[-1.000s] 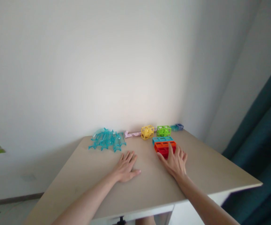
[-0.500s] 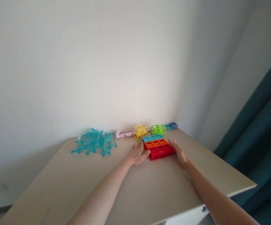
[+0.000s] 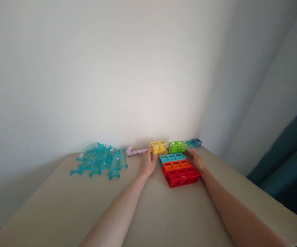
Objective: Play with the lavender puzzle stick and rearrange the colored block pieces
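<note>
My left hand (image 3: 147, 164) reaches to the near left corner of the yellow open-frame magnetic blocks (image 3: 158, 147). Its thumb is apart from the fingers, whose tips touch or nearly touch the yellow frame. My right hand (image 3: 195, 160) is open, fingers stretched out, beside the right end of the blue row and close to the green open-frame blocks (image 3: 177, 146). Between my arms lie three joined rows of square frame blocks: blue (image 3: 172, 157), orange (image 3: 177, 165) and red (image 3: 182, 176), the red nearest me. Neither hand lifts anything.
A pile of clear teal track pieces (image 3: 100, 159) lies on the left of the table (image 3: 86, 206). A pale purple patterned strip (image 3: 137, 152) runs along the wall. Teal and dark blue pieces (image 3: 197, 142) sit at the back right corner. A dark teal curtain (image 3: 289, 175) hangs right.
Both hands have moved forward: the left from the row's left side to the yellow blocks, the right toward the green. The view has shifted, and the joined rows look nearer.
</note>
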### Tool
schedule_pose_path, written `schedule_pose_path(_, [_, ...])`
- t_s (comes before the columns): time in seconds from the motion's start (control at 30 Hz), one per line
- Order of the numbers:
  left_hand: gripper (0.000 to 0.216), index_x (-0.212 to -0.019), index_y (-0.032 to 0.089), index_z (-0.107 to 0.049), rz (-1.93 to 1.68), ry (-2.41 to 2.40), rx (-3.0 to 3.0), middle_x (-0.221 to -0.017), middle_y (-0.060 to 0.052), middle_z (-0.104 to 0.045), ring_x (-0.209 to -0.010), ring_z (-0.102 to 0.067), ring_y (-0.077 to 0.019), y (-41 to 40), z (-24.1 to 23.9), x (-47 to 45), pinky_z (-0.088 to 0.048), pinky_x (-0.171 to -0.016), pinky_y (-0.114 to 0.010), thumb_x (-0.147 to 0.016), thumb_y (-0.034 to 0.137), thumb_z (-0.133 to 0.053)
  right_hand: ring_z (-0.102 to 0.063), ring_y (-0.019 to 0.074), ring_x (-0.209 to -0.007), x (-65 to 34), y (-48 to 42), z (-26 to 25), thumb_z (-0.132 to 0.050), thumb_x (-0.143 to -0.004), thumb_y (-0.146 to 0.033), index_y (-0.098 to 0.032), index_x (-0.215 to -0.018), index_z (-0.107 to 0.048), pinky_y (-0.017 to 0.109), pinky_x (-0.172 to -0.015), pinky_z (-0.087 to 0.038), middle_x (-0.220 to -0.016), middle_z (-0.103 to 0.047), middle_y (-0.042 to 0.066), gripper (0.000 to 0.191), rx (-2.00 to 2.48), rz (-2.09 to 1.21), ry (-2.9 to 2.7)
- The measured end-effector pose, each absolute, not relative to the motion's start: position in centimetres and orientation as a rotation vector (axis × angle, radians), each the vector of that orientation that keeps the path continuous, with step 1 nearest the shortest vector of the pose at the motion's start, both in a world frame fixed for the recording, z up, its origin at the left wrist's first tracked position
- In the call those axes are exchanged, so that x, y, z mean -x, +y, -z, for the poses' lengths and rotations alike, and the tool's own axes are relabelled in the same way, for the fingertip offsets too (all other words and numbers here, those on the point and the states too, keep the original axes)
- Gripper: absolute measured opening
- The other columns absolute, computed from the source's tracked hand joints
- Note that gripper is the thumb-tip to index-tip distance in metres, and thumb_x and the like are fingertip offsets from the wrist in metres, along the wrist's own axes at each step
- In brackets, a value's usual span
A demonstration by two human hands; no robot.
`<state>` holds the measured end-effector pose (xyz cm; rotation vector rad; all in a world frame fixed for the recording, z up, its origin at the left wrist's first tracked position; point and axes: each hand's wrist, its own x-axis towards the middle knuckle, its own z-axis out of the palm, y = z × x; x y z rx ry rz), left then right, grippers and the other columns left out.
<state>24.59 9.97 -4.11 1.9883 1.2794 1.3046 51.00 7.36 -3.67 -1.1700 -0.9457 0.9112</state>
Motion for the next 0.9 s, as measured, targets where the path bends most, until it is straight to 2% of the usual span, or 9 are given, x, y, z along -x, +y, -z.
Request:
schedule_pose_path(0.13, [0.019, -0.102, 0.019, -0.055, -1.259, 1.339, -1.985, -0.104, -0.009, -0.062, -0.099, -0.058, -0.0215, 10.7, 3.8, -25.2, -0.044, -0.087, -0.035, -0.085, 0.027, -0.055, -0.064, 0.0288, -0.104, -50.7, 8.0, 3.7, -0.042, -0.088, -0.055, -0.016, -0.105, -0.068, 0.043, -0.087, -0.051, -0.106, -0.071, 0.012, 0.050, 1.178, -0.968, -1.013])
schedule_pose_path(0.23, [0.011, -0.094, 0.019, -0.055, -1.212, 1.377, -1.991, -0.098, -0.009, -0.063, -0.097, -0.059, -0.0228, 10.7, 3.8, -25.3, -0.044, -0.085, -0.036, -0.087, 0.026, -0.051, -0.066, 0.0265, -0.099, -50.8, 8.0, 3.7, -0.040, -0.090, -0.054, -0.016, -0.104, -0.067, 0.039, -0.084, -0.052, -0.105, -0.071, 0.011, 0.049, 1.191, -0.988, -1.015])
schedule_pose_path(0.3, [0.013, -0.099, 0.018, -0.052, -1.199, 1.383, -1.994, -0.102, -0.012, -0.062, -0.100, -0.059, -0.0241, 10.5, 3.9, -25.3, -0.044, -0.085, -0.036, -0.089, 0.024, -0.048, -0.066, 0.0239, -0.096, -50.8, 7.9, 3.7, -0.040, -0.093, -0.051, -0.015, -0.107, -0.064, 0.039, -0.083, -0.052, -0.105, -0.069, 0.010, 0.046, 1.206, -0.999, -1.004])
schedule_pose_path(0.4, [0.026, -0.114, 0.016, -0.045, -1.196, 1.357, -2.007, -0.114, -0.015, -0.060, -0.106, -0.058, -0.0237, 10.0, 3.8, -25.2, -0.044, -0.088, -0.035, -0.089, 0.016, -0.045, -0.063, 0.0206, -0.094, -50.5, 7.7, 3.4, -0.050, -0.093, -0.042, -0.014, -0.114, -0.058, 0.041, -0.082, -0.052, -0.111, -0.063, 0.009, 0.035, 1.231, -1.008, -1.001])
schedule_pose_path(0.57, [0.044, -0.127, 0.014, -0.040, -1.168, 1.292, -2.043, -0.128, -0.016, -0.055, -0.120, -0.052, -0.0222, 9.1, 3.5, -24.6, -0.041, -0.097, -0.034, -0.084, 0.004, -0.043, -0.060, 0.0222, -0.099, -50.0, 6.9, 3.0, -0.055, -0.091, -0.032, -0.016, -0.118, -0.056, 0.041, -0.082, -0.052, -0.118, -0.058, 0.008, 0.031, 1.277, -0.972, -1.027])
schedule_pose_path(0.77, [0.050, -0.132, 0.017, -0.041, -1.152, 1.291, -2.014, -0.134, -0.014, -0.053, -0.123, -0.050, -0.0224, 7.6, 3.4, -23.5, -0.039, -0.102, -0.037, -0.084, 0.004, -0.044, -0.060, 0.0229, -0.099, -49.0, 4.8, 2.9, -0.056, -0.091, -0.033, -0.015, -0.118, -0.056, 0.042, -0.082, -0.052, -0.118, -0.058, 0.008, 0.032, 1.317, -0.936, -1.039])
schedule_pose_path(0.9, [0.045, -0.132, 0.020, -0.044, -1.164, 1.325, -1.975, -0.134, -0.013, -0.052, -0.122, -0.050, -0.0235, 6.3, 3.1, -22.8, -0.041, -0.101, -0.040, -0.088, 0.010, -0.047, -0.060, 0.0227, -0.099, -47.6, 3.2, 2.6, -0.056, -0.091, -0.033, -0.015, -0.118, -0.056, 0.042, -0.082, -0.052, -0.118, -0.058, 0.008, 0.032, 1.326, -0.922, -1.029])
